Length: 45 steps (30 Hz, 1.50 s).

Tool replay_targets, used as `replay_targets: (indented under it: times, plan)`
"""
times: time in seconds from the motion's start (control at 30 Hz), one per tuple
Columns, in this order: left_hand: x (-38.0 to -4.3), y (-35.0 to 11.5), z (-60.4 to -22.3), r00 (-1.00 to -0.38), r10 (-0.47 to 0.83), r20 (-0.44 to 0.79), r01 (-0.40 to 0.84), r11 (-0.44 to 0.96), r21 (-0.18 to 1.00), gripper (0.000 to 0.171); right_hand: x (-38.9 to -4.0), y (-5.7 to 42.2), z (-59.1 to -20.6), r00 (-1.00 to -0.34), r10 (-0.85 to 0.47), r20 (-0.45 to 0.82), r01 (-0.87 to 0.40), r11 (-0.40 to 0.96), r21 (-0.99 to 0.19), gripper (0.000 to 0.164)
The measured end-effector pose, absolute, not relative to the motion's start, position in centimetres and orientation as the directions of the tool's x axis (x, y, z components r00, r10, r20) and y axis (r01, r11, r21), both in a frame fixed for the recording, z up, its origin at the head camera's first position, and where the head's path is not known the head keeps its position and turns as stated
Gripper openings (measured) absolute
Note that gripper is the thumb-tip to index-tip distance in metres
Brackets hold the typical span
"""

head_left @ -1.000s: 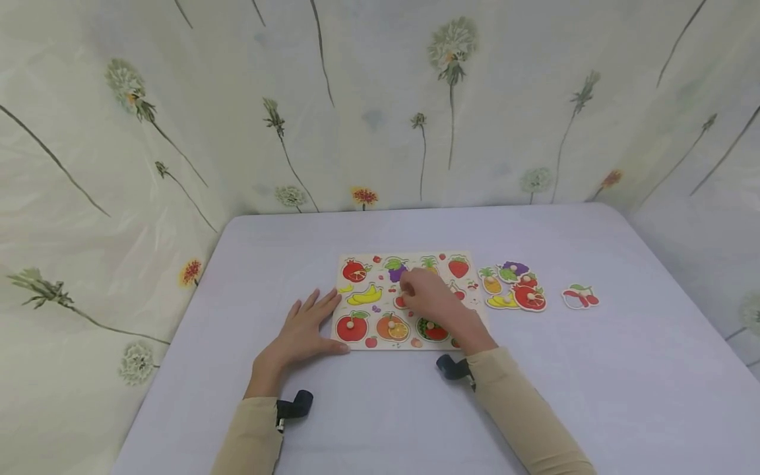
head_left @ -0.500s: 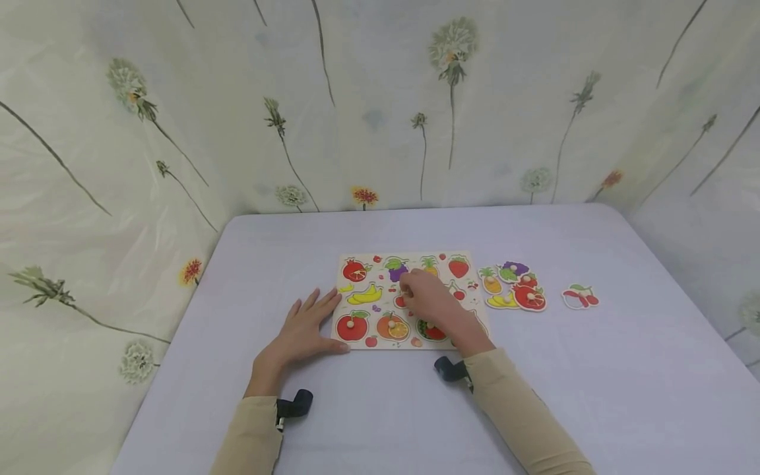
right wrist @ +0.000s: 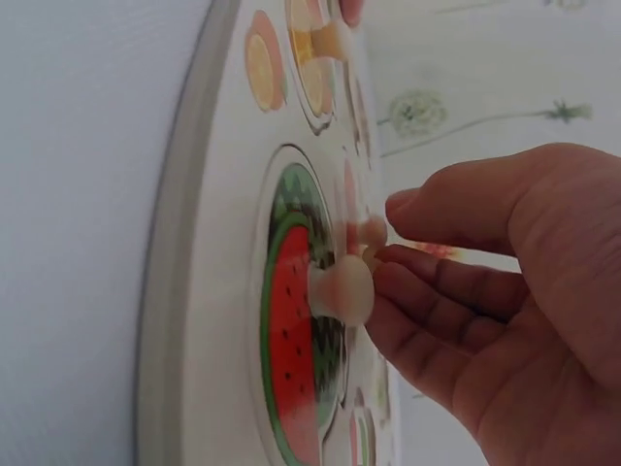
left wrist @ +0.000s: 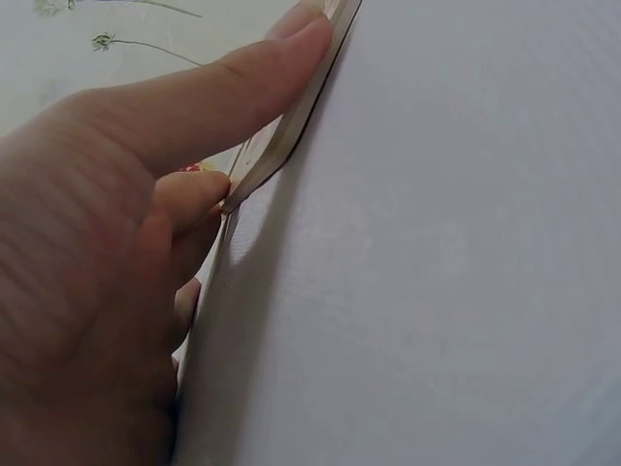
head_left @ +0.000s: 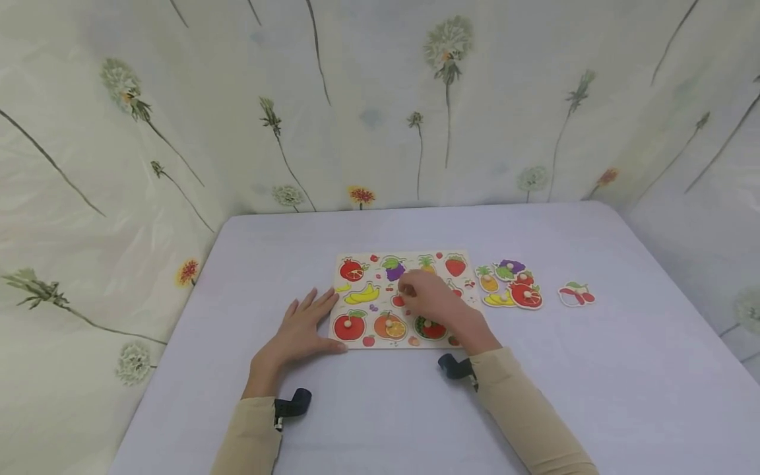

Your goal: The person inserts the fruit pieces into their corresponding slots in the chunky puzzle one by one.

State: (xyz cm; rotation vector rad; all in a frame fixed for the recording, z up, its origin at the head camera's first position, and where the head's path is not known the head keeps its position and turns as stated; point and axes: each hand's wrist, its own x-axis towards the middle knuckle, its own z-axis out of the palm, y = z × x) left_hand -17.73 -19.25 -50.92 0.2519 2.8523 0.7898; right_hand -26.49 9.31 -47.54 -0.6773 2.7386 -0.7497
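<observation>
A wooden fruit knob puzzle board (head_left: 380, 345) lies on the table in the head view. My left hand (head_left: 301, 330) rests at its left side with fingers spread, the thumb (left wrist: 262, 83) lying on the board's edge. Over the middle of the board, my right hand (head_left: 436, 300) pinches the knob (right wrist: 373, 231) of a red fruit puzzle piece (head_left: 398, 301) between thumb and fingertips; most of that piece is hidden by the hand. Along the near row sit the apple piece (head_left: 349, 326), the orange piece (head_left: 389, 325) and the watermelon piece (right wrist: 291, 320), each with a knob.
Right of the board several loose pieces lie bunched together, among them pineapple (head_left: 489, 280), grapes (head_left: 509, 269), bananas (head_left: 499, 299) and pomegranate (head_left: 525, 295). A cherry piece (head_left: 576, 295) lies apart, farther right. A flower-printed curtain (head_left: 380, 99) hangs behind the white table (head_left: 380, 409).
The head view has shifted very slightly. Both hands, the board and the loose pieces hold practically the same places.
</observation>
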Motion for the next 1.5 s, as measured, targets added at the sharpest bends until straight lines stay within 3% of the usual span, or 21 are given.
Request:
replay_targets:
  times: [0.27, 0.73, 1.5]
  plan:
    - [-17.8, -19.3, -51.0, -0.971, 0.209, -0.113, 0.12, 0.843, 0.524, 0.108, -26.9, 11.8, -46.3, -0.899, -0.431, -0.079, -0.313, 0.758, -0.572, 0.024]
    - [-17.9, -19.4, -51.3, -0.972, 0.199, -0.126, 0.111, 0.858, 0.501, 0.109, -28.8, 19.1, -45.0, -0.969, -0.24, -0.063, -0.169, 0.825, -0.54, 0.033]
    - [-17.8, -19.2, -51.2, -0.973, 0.187, -0.133, 0.095, 0.857, 0.507, 0.109, -29.1, 24.0, -44.6, -0.982, -0.071, -0.175, 0.033, 0.847, -0.53, 0.037]
